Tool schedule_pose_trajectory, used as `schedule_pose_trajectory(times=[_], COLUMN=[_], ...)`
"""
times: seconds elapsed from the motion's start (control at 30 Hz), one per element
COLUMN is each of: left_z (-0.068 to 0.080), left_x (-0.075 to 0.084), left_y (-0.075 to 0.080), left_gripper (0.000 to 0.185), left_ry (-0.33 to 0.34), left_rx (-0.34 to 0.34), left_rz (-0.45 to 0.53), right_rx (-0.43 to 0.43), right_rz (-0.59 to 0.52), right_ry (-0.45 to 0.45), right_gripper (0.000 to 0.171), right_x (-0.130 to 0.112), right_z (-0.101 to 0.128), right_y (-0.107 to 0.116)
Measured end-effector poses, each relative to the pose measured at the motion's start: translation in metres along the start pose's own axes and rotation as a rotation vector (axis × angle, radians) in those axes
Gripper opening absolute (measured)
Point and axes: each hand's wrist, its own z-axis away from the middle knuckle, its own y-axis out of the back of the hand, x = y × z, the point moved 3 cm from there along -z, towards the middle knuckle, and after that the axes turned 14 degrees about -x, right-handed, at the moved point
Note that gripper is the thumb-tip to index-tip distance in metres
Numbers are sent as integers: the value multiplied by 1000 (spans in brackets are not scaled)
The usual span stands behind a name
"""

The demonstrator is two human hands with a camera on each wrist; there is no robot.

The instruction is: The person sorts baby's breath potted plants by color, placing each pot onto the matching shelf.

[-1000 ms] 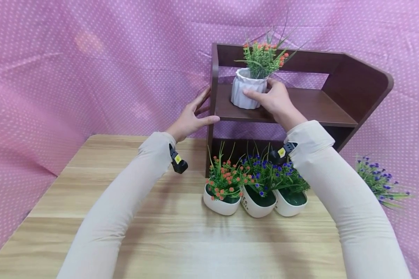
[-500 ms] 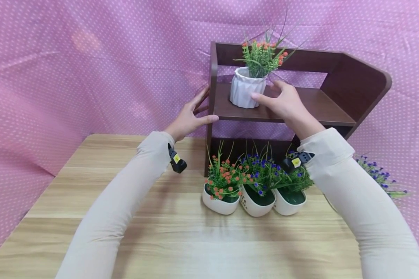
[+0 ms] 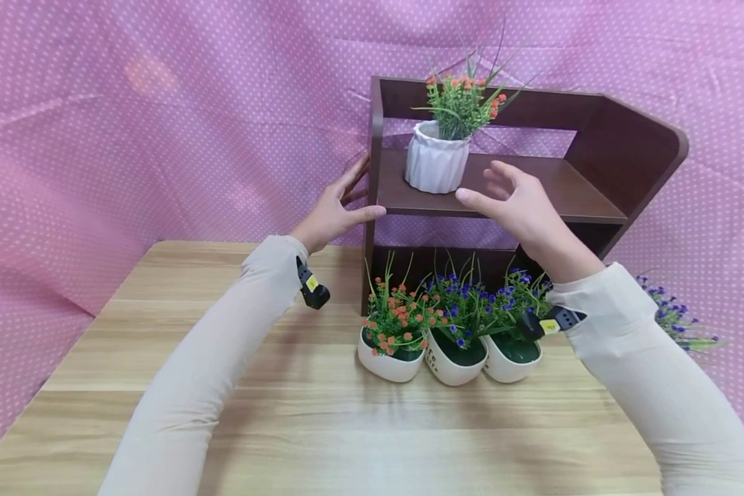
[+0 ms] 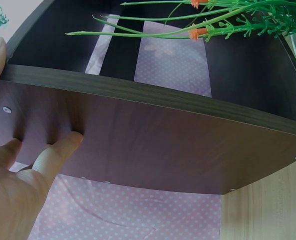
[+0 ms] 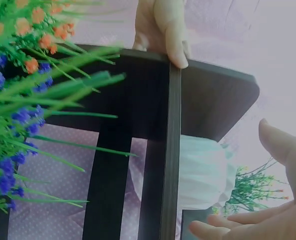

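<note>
A white ribbed pot [image 3: 435, 164] of green sprigs with orange blooms is seen standing upright at the left end of a dark brown wooden shelf unit [image 3: 595, 196], on its upper board. The unit is set on a pale wooden table [image 3: 322, 420], its rounded side panel at the right.

A light wooden table [image 3: 223, 386] carries a dark brown shelf [image 3: 632, 165] at its back edge. On the shelf's board stands a white ribbed pot [image 3: 435, 164] with orange flowers, near the left end. Three white pots [image 3: 451, 358] of orange and blue flowers sit side by side on the table, touching, just before the shelf.
</note>
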Motion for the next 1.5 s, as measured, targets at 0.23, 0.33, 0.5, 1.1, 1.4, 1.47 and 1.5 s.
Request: schedule_pose_trajectory(times=[0.23,0.33,0.5,1.1,1.4,1.47,1.5], left_z=[0,0,1,2,-9,-9,-9], left_x=[1,1,0,0,-23,-26,-27], left_y=[-1,-1,0,0,7,7,8], left_gripper=[88,88,88,88,89,88,88], left_ry=[10,9,6,13,5,2,0], left_rx=[-2,-3,2,-7,11,18,20], left_rz=[2,6,2,2,-1,-8,-10], right_rx=[-13,-20,-19,-11,-30,-41,-49], right_rz=[-44,-61,-56,-23,-58,-70,-72], right_ry=[28,40,60,238,365,391,402], right_gripper=[93,91,87,78,79,79,79], right_x=[6,9,17,43,53,54,55], right_z=[21,30,44,82,100,104,106], right_y=[-6,-10,-19,-50,-68,-72,-73])
